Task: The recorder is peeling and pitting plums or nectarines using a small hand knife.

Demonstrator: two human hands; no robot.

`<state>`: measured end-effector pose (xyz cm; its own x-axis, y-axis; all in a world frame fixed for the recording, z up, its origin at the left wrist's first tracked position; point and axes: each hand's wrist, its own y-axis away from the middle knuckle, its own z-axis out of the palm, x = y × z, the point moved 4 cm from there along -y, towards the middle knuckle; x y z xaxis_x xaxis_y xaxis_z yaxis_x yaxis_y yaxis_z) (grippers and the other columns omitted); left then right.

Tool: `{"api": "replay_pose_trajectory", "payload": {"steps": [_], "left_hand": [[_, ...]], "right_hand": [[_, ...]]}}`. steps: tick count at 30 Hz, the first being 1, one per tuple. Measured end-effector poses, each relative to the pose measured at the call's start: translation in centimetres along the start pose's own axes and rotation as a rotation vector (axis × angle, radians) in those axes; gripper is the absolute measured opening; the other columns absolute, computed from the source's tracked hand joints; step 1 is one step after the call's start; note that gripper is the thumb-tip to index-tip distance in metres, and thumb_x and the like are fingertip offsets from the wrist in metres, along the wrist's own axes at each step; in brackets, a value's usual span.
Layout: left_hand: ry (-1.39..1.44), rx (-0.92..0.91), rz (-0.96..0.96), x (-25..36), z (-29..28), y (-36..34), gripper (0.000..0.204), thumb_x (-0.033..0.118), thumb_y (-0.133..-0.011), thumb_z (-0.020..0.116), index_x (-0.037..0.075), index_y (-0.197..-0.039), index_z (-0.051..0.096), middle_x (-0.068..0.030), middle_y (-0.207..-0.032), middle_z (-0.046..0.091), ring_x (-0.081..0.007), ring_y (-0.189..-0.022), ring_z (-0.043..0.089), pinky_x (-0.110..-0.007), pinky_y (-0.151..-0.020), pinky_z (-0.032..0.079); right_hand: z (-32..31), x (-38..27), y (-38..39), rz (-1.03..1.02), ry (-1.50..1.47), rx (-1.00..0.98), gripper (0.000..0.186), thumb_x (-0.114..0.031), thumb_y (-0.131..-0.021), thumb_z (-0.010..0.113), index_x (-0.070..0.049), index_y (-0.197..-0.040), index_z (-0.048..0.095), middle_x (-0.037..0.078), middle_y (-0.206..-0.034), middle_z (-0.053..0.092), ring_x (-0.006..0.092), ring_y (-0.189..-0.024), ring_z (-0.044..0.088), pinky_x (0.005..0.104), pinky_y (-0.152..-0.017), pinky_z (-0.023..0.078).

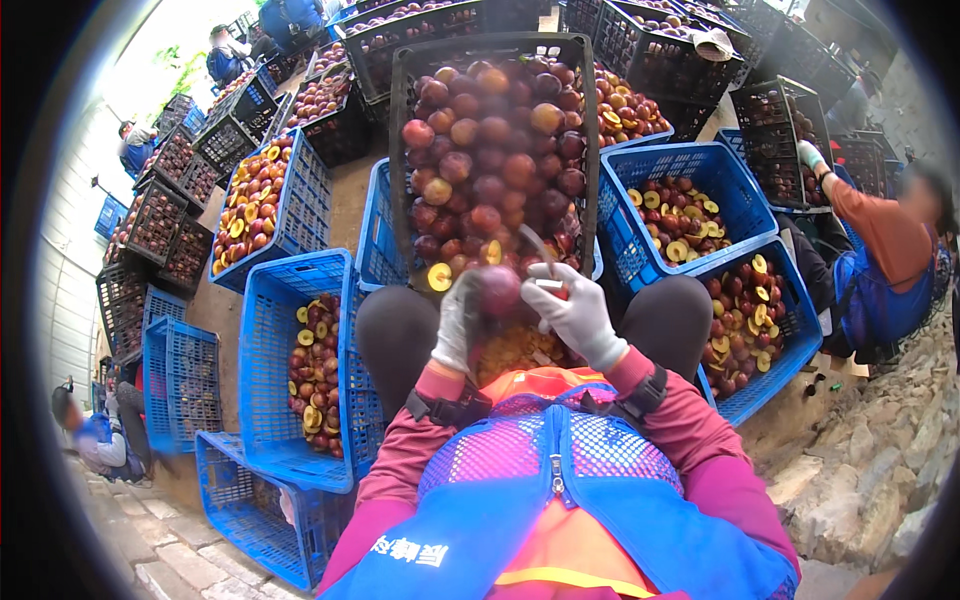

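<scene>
My left hand [458,322], in a pale glove, is closed around a dark red plum [500,291] above my lap. In my gloved right hand [582,318] is a small knife [539,246] with a thin curved blade, its handle gripped by the fingers. The blade points up and away from me, close to the plum. Just beyond both hands, a black crate [398,150] full of whole plums [490,130] tilts toward me. A cut plum half [440,277] with yellow flesh lies at its near edge. Below my hands, yellowish pieces [515,352] are partly hidden.
Blue crates with cut plums stand at my left [255,380] and right [625,170]. An empty-looking blue crate [225,500] sits lower left. More black plum crates [660,50] fill the back. A co-worker [885,250] sits at the right, near rough stones [880,460].
</scene>
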<state>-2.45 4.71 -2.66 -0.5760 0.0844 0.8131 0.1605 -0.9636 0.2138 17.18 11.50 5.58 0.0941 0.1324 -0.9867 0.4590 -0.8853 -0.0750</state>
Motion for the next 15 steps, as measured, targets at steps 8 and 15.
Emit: {"api": "replay_pose_trajectory", "payload": {"steps": [8, 15], "left_hand": [[-0.413, 0.014, -0.087, -2.6, 2.5, -0.1, 0.030, 0.023, -0.107, 0.070, 0.003, -0.130, 0.069, -0.0072, -0.121, 0.074, -0.0212, -0.102, 0.072, -0.038, -0.091, 0.059], [0.169, -0.114, -0.342, -4.6, 0.4, -2.0, 0.026, 0.027, -0.108, 0.067, 0.005, -0.122, 0.070, -0.0067, -0.115, 0.073, -0.0137, -0.102, 0.070, -0.034, -0.086, 0.060]], "right_hand": [[3.1, 6.1, 0.0, 0.149, 0.052, 0.121, 0.031, -0.033, -0.097, 0.088, -0.004, -0.100, 0.076, 0.001, -0.084, 0.075, 0.0099, -0.068, 0.065, 0.0309, -0.064, 0.053], [4.8, 7.3, -1.5, -0.160, 0.530, 0.177, 0.024, -0.025, -0.095, 0.083, -0.005, -0.089, 0.071, 0.013, -0.080, 0.071, 0.0305, -0.066, 0.068, 0.0385, -0.064, 0.056]]}}
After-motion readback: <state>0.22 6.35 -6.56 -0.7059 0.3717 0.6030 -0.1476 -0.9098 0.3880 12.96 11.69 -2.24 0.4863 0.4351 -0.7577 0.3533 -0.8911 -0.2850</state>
